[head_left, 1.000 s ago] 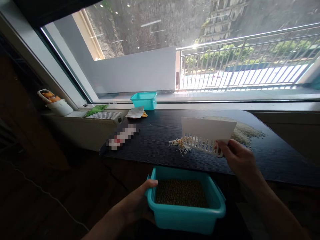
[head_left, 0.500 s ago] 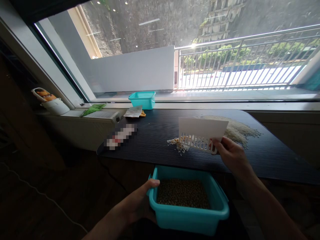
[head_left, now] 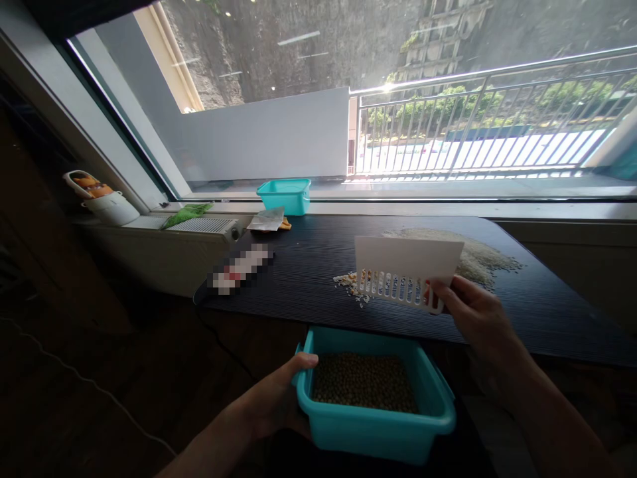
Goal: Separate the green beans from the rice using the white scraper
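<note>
My right hand [head_left: 468,315] grips the lower right corner of a white slotted scraper [head_left: 405,269], held upright on the black table [head_left: 308,265]. Its slotted edge rests against a small heap of mixed beans and rice [head_left: 354,284]. A larger spread of white rice [head_left: 475,255] lies behind the scraper. My left hand [head_left: 279,401] holds the left rim of a teal tub [head_left: 373,428] with brown beans [head_left: 363,382] inside, kept below the table's front edge.
A second teal tub [head_left: 284,195] stands on the window sill, with a silver packet [head_left: 267,220] in front of it. A blurred-out object [head_left: 240,268] lies at the table's left end. A radiator, a green bag [head_left: 186,214] and a white pot [head_left: 110,207] are at left.
The scraper and my right hand shifted only slightly over the small heap. The tub and my left hand stayed almost where they were.
</note>
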`<action>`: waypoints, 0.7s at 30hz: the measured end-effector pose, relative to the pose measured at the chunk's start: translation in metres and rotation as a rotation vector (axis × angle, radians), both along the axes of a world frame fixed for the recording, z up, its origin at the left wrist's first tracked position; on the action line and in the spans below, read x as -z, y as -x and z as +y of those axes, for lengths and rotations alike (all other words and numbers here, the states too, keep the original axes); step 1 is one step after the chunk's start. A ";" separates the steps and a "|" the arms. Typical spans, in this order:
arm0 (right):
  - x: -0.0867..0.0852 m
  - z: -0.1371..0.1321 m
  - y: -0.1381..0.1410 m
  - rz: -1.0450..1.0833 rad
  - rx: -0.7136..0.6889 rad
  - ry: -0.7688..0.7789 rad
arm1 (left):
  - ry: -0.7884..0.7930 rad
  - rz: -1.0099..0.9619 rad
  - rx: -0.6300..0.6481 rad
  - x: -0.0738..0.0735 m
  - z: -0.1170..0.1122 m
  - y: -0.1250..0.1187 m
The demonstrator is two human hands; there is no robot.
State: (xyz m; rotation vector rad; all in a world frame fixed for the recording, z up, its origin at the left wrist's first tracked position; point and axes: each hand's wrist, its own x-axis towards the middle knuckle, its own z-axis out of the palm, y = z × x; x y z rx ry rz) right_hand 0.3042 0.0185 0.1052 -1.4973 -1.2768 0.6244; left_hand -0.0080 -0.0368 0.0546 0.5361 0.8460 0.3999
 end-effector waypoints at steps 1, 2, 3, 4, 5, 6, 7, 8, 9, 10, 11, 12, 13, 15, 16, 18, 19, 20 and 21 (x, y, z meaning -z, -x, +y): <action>-0.001 -0.001 0.001 -0.004 0.008 0.002 | -0.002 0.002 0.003 -0.001 0.000 0.000; -0.002 -0.002 0.001 -0.015 0.025 0.003 | -0.004 0.002 0.006 -0.002 0.000 0.000; -0.002 -0.002 0.001 -0.026 0.046 0.000 | -0.006 0.001 0.006 -0.003 0.000 0.000; -0.001 -0.002 0.002 -0.032 0.057 -0.002 | -0.007 0.000 0.004 -0.003 0.000 0.000; 0.000 -0.002 0.002 -0.028 0.058 -0.005 | -0.007 -0.001 0.004 -0.004 0.000 0.000; 0.001 -0.002 0.002 -0.014 0.044 -0.004 | -0.006 -0.003 0.002 -0.004 0.000 0.000; 0.002 -0.002 0.002 0.005 0.026 -0.001 | -0.004 -0.004 0.000 -0.004 0.000 0.000; 0.004 -0.002 0.003 0.028 0.010 0.002 | -0.004 -0.002 -0.001 -0.005 0.000 0.000; 0.005 -0.002 0.003 0.049 0.000 0.004 | -0.004 0.001 -0.001 -0.005 0.000 0.000; 0.006 -0.002 0.003 0.064 -0.005 0.005 | -0.005 0.005 -0.002 -0.005 0.000 0.000; 0.007 -0.001 0.003 0.074 -0.002 0.004 | -0.005 0.009 -0.003 -0.005 0.000 0.000; 0.007 0.000 0.004 0.081 0.003 0.000 | -0.006 0.015 -0.006 -0.006 0.000 0.000; 0.008 0.001 0.004 0.086 0.012 -0.007 | -0.005 0.019 -0.005 -0.006 0.000 0.000; 0.008 0.005 0.006 0.092 0.010 -0.012 | -0.005 0.025 -0.002 -0.006 0.000 0.000; 0.009 0.007 0.007 0.096 0.002 -0.013 | -0.006 0.028 -0.002 -0.005 0.000 0.000; 0.010 0.011 0.009 0.106 -0.023 -0.006 | -0.008 0.030 -0.003 -0.005 0.000 0.000; 0.010 0.012 0.010 0.109 -0.038 0.000 | -0.009 0.028 -0.004 -0.004 -0.001 0.000; 0.010 0.013 0.011 0.112 -0.052 0.004 | -0.009 0.024 -0.006 -0.004 -0.001 0.001; 0.011 0.013 0.011 0.114 -0.064 0.006 | -0.007 0.020 -0.005 -0.004 -0.001 0.001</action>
